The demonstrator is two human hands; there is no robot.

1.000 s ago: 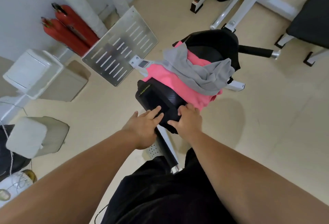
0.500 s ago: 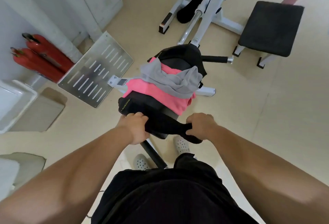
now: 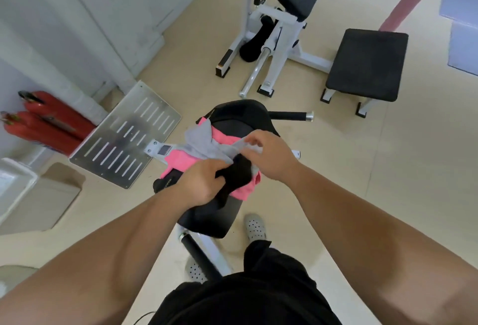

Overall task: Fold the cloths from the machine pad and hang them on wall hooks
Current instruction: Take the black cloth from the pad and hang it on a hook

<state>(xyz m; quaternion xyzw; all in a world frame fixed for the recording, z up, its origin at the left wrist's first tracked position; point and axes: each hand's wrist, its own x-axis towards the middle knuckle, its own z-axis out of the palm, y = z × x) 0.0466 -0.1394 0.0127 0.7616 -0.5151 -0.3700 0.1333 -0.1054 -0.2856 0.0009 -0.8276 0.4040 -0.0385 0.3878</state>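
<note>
A black cloth (image 3: 236, 177), bunched up, is gripped by my left hand (image 3: 200, 181) above the black machine pad (image 3: 212, 218). My right hand (image 3: 271, 155) is over the far end of the bunch, fingers curled, pinching cloth at the edge of the grey cloth (image 3: 204, 145); whether it holds the black or the grey one I cannot tell. The grey cloth lies crumpled on a pink cloth (image 3: 181, 163), and both rest on the pad. No wall hooks are in view.
A slotted metal plate (image 3: 124, 134) leans at the left, with red extinguishers (image 3: 46, 128) by the wall behind it. A white-framed gym machine (image 3: 274, 30) and a black bench (image 3: 367, 63) stand beyond. Black handle bars (image 3: 289, 115) stick out from the pad's frame.
The black cloth, stretched between both hands half a second ago, is now gathered into a bunch. Both hands have moved up and together over the pile.
</note>
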